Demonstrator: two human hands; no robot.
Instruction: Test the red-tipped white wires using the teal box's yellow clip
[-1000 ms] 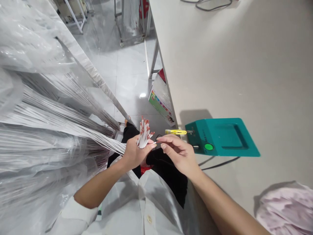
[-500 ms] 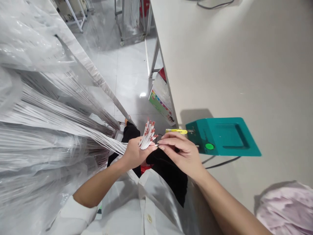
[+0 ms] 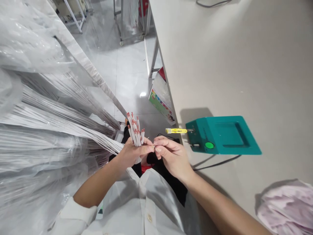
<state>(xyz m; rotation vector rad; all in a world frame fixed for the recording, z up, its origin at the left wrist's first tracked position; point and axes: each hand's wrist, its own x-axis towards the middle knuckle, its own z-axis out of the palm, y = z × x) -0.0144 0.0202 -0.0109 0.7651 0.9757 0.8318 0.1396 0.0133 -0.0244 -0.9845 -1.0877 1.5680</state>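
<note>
Left grip (image 3: 129, 153) clamped round wires (image 3: 137, 138). Red tips (image 3: 132, 115) point forward from this grip, leaning slightly left; behind it, the long axis bends and runs out leftward. Right grip (image 3: 172, 158): thumb and finger pinched together, touching left fingertips; item between too small to identify. Teal device (image 3: 227, 135) lies right of both grips on tabletop (image 3: 220, 65).

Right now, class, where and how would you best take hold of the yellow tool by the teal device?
Probably pinch the yellow tool across its narrow body near the outer end, coming from beyond the table edge: that end appears to jut past it, while the other meets the teal device's metal fitting.
</note>
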